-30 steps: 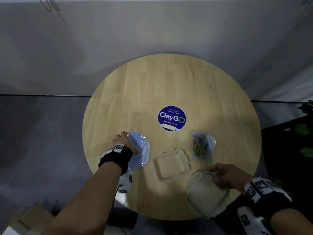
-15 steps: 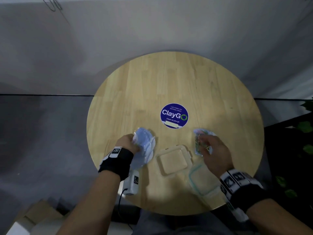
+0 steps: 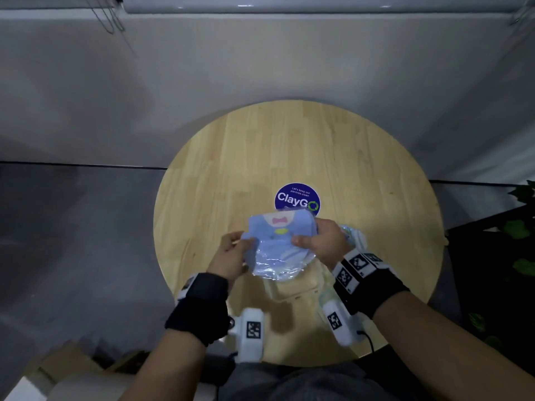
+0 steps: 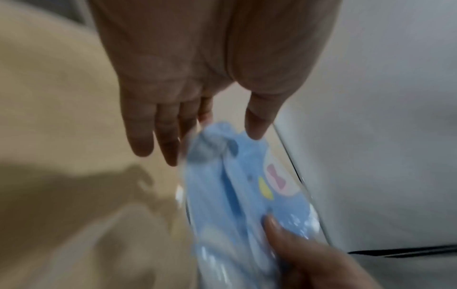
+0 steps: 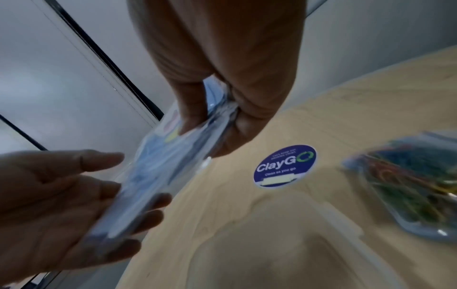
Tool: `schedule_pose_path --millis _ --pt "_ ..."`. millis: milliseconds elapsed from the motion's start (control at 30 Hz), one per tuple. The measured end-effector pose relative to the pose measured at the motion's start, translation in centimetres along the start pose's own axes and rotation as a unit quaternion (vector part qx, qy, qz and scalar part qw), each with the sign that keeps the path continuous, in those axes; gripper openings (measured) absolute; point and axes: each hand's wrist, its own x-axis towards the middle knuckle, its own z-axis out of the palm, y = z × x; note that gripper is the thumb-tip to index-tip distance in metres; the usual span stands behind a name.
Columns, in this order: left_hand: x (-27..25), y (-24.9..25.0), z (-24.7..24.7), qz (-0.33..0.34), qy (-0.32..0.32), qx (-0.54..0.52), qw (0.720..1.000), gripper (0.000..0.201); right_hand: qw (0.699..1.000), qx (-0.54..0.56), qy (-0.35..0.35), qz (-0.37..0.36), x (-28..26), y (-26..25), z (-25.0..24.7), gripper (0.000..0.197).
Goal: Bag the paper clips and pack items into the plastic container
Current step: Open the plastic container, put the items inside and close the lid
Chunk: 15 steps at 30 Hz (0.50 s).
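Nearest the body: wrist-worn camera units with square markers on both forearms, over the near edge of the round wooden surface (image 3: 362, 175).

Just beyond, on the surface: clear plastic container (image 5: 284, 244), open side up, partly hidden under the hands in the head view. A second clear piece, probably its lid (image 3: 324, 296), lies just right of it under the right wrist (mostly hidden, cannot confirm).

Above the container, held off the surface between both hands: light blue plastic bag (image 3: 279, 244) with a pink-and-yellow cartoon print, roughly level, clear film at its near side.

Left hand (image 3: 231, 256): grip on the bag's left edge, fingers (image 5: 138, 213) nearly straight beneath it, thumb on top. Light hold rather than a tight pinch.

Right hand (image 3: 321, 244): grip pinches the bag's right edge, thumb on the upper face, fingers curled beneath (clearest in the right wrist view).

Right of the hands, resting on the surface: bag of coloured paper clips (image 5: 408, 185), separate from the container and near it.

Beyond the held bag: round blue "ClayGo" sticker (image 3: 297, 198) near the surface's centre, its near edge covered by the bag.

Farthest: pale grey wall.
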Motion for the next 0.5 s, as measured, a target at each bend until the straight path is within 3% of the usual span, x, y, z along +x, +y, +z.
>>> schedule_pose_path --millis 33,100,167,400,500 --pt "-0.3 -0.6 0.7 -0.042 -0.029 -0.038 0.998 0.048 1.0 -0.002 -0.003 0.003 -0.3 0.3 0.0 0.023" --pt "-0.6 -1.2 2.1 -0.049 -0.028 -0.064 0.996 0.049 1.0 0.005 -0.02 -0.003 -1.1 0.4 0.6 0.026" --pt "-0.6 -1.3 2.9 -0.016 -0.003 -0.04 0.999 0.041 0.999 0.014 -0.034 -0.009 -1.5 0.5 1.0 0.038" --pt "-0.4 -0.8 2.2 0.087 -0.038 0.073 0.993 0.055 0.999 -0.025 -0.042 0.005 -1.7 1.4 -0.2 0.043" --pt "-0.2 -0.7 2.6 0.143 -0.005 0.075 0.987 0.062 0.994 0.092 0.012 0.055 -2.2 1.2 -0.1 0.046"
